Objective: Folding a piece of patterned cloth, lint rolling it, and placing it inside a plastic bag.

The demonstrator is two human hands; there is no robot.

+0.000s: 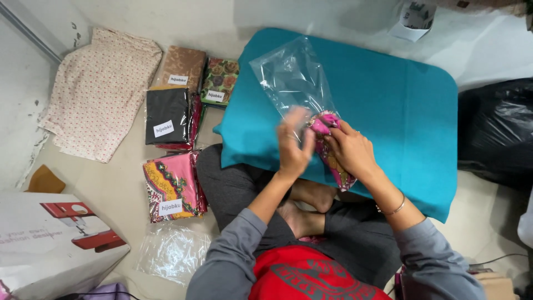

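Seated person at a low teal cloth-covered table point(388, 111). The left hand point(293, 145) pinches the mouth of a clear plastic bag point(288, 75) lying on the table's near-left part; the right hand point(350, 149) is clamped around a folded pink patterned cloth point(327, 125) at that mouth. Bagged folded fabrics point(169, 114) lie left of the table.
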